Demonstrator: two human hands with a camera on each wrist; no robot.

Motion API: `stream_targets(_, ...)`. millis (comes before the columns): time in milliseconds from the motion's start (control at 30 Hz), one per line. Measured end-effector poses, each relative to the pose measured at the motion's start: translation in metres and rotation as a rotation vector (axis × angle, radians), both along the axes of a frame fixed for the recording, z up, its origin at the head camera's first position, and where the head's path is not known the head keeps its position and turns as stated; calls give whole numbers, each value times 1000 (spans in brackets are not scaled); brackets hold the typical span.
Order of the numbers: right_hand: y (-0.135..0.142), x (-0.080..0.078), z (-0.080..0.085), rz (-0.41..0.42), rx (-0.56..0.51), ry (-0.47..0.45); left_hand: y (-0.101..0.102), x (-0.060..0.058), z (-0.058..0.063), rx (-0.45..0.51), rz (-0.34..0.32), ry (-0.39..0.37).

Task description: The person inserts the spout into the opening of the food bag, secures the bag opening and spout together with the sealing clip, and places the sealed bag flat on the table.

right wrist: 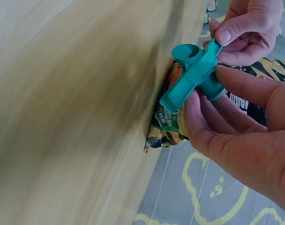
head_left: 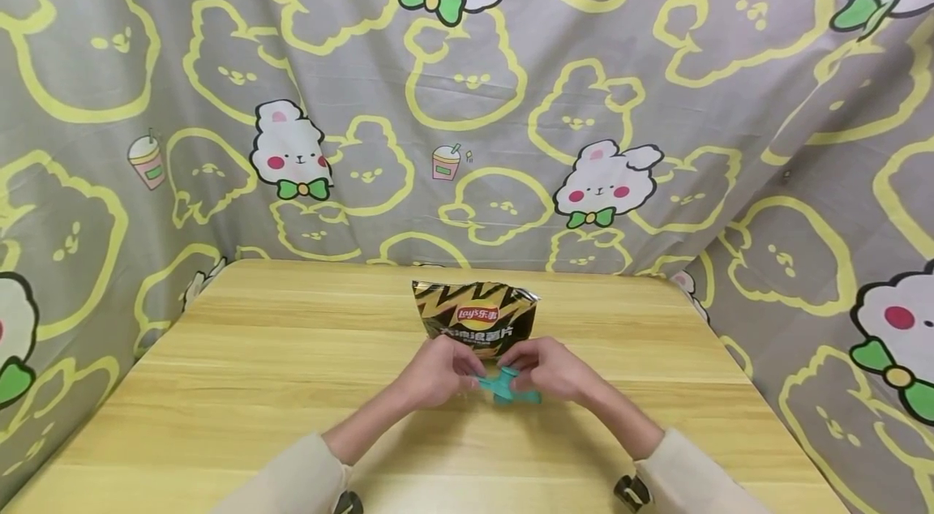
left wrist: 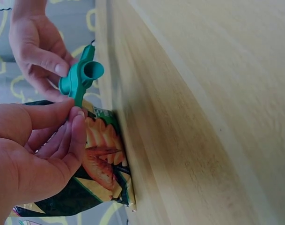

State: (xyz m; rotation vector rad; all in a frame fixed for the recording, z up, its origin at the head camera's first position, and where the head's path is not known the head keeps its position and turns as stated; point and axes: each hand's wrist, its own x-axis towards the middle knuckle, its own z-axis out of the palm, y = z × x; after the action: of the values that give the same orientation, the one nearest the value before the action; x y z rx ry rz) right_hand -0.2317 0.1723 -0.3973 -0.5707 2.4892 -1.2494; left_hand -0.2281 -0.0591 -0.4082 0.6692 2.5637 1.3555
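Observation:
Both hands hold a teal plastic bag clip with a round pouring spout (head_left: 505, 384) just above the table, in front of a black and gold chip bag (head_left: 477, 318). My left hand (head_left: 436, 372) pinches the narrow end of the clip between thumb and fingertips, as the left wrist view shows. The right hand (head_left: 552, 370) grips the round part at the clip's middle, thumb and fingers on either side of it. In the right wrist view the clip's long bar (right wrist: 184, 89) and flared spout mouth (right wrist: 185, 52) are plain. The bag stands upright, its lower front partly hidden behind the hands.
A light wooden table (head_left: 292, 384) lies under everything. Behind it and at its sides hangs a grey curtain (head_left: 350, 92) printed with yellow outlines and white rabbits. Dark bands (head_left: 631, 491) sit at the cuffs of the pale sleeves.

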Motion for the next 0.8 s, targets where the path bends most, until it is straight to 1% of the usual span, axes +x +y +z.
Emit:
stream_targets(167,-2,0,0,9,1,1,1,2,2,-5,1,13)
stream_targets(267,-3,0,0,-1,-7,8,1,2,2,2,-2,12)
stream_targets(333,-4,0,0,-9,-17,18,1,2,2,7,-10,10)
stream_targets(467,-3,0,-1,-16,-30,40,-1,1,3,-11,-33,15)
stream_targets(633,-1,0,2,-13,-31,42,-6,1,9,-49,-50,14)
stream_targets(800,2,-3,3,5,-59,37,-8,0,13,-42,-44,-6)
